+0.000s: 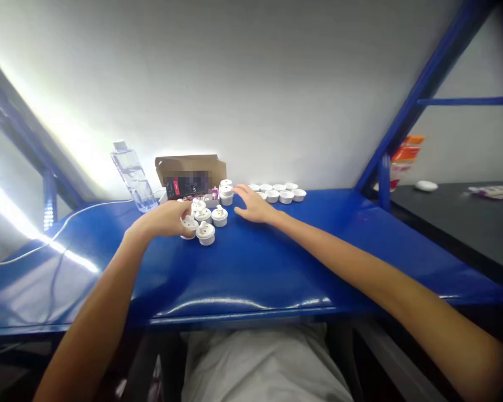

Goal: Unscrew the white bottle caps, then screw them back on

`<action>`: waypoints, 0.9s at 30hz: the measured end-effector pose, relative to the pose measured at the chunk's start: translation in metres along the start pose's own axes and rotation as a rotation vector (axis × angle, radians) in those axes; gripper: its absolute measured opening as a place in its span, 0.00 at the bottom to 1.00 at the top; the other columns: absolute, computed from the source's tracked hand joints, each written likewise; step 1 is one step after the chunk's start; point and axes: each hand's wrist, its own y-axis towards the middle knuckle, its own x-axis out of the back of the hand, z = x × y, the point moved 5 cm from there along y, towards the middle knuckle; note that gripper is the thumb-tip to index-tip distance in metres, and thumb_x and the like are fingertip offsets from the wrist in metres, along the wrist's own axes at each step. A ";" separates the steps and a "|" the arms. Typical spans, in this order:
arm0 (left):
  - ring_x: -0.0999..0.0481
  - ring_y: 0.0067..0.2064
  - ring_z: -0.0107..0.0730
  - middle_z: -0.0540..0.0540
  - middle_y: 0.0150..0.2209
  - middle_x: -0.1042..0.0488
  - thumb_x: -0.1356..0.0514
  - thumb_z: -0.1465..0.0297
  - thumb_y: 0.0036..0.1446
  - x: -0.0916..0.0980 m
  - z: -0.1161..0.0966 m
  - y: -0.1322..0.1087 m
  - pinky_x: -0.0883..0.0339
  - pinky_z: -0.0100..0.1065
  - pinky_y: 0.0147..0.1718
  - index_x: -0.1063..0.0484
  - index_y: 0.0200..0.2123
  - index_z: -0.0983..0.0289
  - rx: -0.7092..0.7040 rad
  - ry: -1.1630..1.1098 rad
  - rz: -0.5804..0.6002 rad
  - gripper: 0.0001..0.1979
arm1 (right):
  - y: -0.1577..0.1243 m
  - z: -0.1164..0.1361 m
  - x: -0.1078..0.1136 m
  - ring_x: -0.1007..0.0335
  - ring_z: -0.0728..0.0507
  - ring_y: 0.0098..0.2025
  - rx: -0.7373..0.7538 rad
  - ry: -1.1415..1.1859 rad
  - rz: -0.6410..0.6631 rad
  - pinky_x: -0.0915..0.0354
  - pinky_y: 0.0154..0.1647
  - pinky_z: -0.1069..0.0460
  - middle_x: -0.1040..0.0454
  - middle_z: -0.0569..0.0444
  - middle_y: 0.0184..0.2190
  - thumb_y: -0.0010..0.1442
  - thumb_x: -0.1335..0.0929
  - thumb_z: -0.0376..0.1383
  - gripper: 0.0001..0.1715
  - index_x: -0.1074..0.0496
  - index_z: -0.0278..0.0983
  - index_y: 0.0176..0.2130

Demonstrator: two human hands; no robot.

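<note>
Several white pots [205, 234], left of centre, appear topped already; cups [286, 197], farther right, stand uncovered; left hand [167, 218] touches one pot, grip unclear; right hand [255, 206] is spread, empty

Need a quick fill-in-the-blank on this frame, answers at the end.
The hand touching a knobbed white piece is the person's ____ one.
The tabletop is coloured ____.
The open white cups stand in ____ rows.
In the picture, the brown box is to the ____ of the clear bottle.
Missing: left; blue; two; right.
</note>
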 end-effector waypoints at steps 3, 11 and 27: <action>0.26 0.35 0.42 0.55 0.35 0.24 0.35 0.58 0.41 0.001 -0.001 -0.002 0.40 0.35 0.30 0.30 0.35 0.59 0.013 0.007 0.000 0.18 | 0.027 0.000 -0.011 0.48 0.33 0.72 -0.038 -0.024 0.030 0.46 0.71 0.39 0.49 0.38 0.72 0.60 0.33 0.35 0.44 0.46 0.33 0.71; 0.24 0.38 0.42 0.54 0.38 0.22 0.34 0.56 0.43 -0.002 0.004 -0.002 0.37 0.34 0.33 0.28 0.37 0.60 0.017 -0.005 0.045 0.20 | -0.009 0.031 0.009 0.31 0.36 0.57 0.003 -0.075 0.005 0.36 0.60 0.42 0.35 0.41 0.60 0.68 0.36 0.41 0.27 0.34 0.38 0.64; 0.24 0.45 0.46 0.63 0.45 0.26 0.48 0.56 0.68 -0.022 -0.140 0.037 0.35 0.43 0.46 0.32 0.51 0.64 -0.409 0.090 -0.403 0.19 | -0.058 0.051 0.003 0.65 0.53 0.12 -0.818 1.609 0.308 0.58 0.13 0.57 0.53 0.66 0.12 0.68 0.42 0.53 0.27 0.46 0.41 0.24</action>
